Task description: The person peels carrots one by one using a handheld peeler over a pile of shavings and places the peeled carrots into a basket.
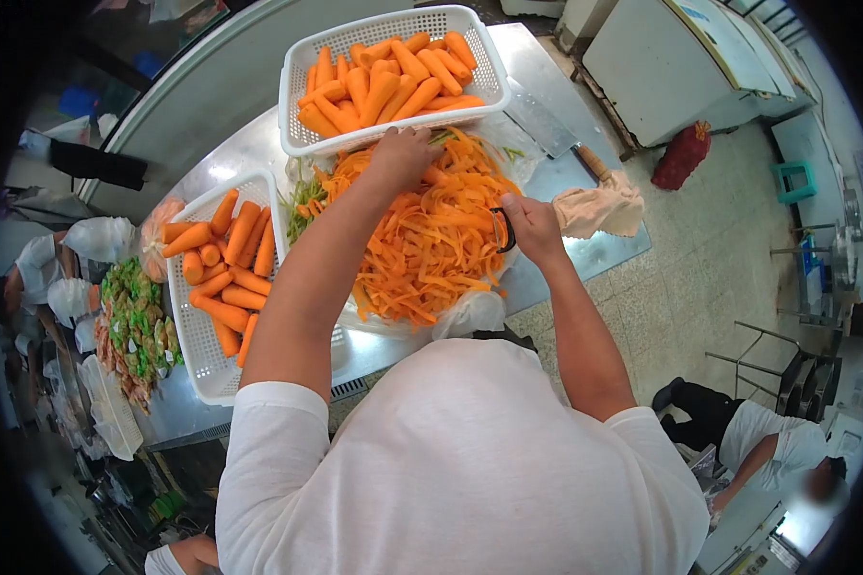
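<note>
A broad heap of orange carrot peelings [422, 259] lies in front of me on the table. My left hand [408, 158] is at the far edge of the heap, fingers curled downward; what they hold, if anything, is hidden among the orange pieces. At the heap's right side, my right hand [532, 228] grips a black-framed peeler [504, 231]. Behind the heap stands a white basket [393, 139] of whole carrots [379, 91]. Another white basket [201, 359] with carrots [225, 311] is to the left. Green carrot tops [299, 206] show beside the peelings.
A cleaver [547, 125] lies behind right, near a crumpled cloth [599, 204] at the table's right edge. Bagged greens [136, 326] are at far left. A red sack [681, 156] stands on the floor. Another person [772, 436] is at lower right; more people are at far left.
</note>
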Demonstrator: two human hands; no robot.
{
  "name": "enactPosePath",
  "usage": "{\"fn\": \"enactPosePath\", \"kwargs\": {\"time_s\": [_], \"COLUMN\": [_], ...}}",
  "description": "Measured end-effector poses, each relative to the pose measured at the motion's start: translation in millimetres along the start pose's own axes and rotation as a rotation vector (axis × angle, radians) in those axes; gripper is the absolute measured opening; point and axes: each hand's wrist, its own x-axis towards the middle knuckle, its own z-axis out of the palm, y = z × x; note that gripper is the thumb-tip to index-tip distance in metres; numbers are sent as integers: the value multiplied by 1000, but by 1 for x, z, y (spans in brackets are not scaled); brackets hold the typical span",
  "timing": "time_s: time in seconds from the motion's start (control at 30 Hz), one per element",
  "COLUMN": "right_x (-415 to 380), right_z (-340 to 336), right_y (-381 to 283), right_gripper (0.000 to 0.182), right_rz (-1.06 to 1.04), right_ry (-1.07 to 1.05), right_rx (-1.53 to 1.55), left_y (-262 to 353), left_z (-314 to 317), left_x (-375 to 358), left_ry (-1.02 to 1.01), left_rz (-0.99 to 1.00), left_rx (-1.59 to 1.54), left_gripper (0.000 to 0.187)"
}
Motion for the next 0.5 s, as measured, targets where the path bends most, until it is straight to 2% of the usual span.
{"fn": "enactPosePath", "kwargs": {"time_s": [0.07, 0.2, 0.27, 0.3, 0.37, 0.4, 0.47, 0.5], "right_x": [0, 8, 14, 18, 25, 27, 33, 34], "right_z": [-1, 2, 5, 8, 17, 20, 26, 33], "right_y": [0, -15, -22, -27, -25, -31, -49, -52], "right_gripper": [56, 56, 56, 55, 55, 55, 54, 53], "right_rz": [32, -69, -93, -110, -135, -146, -167, -227], "right_ry": [-16, 2, -16, -8, -13, -26, -48, -17], "right_rx": [7, -72, -81, -91, -98, -93, -143, -162], "left_y": [-1, -21, -37, -45, -58, -59, -59, -60], "left_z": [-10, -8, -19, -19, -17, -10, 13, 22], "left_x": [-6, -21, -41, -54, -84, -96, -118, -127], "left_ry": [-55, -9, 109, 105, 322, 327, 667, 728], "left_rz": [23, 11, -38, -56, -180, -198, -165, -108], "left_rx": [25, -39, -275, -278, -935, -934, -1703, -1873], "left_gripper": [54, 51, 42, 42, 38, 38, 41, 53]}}
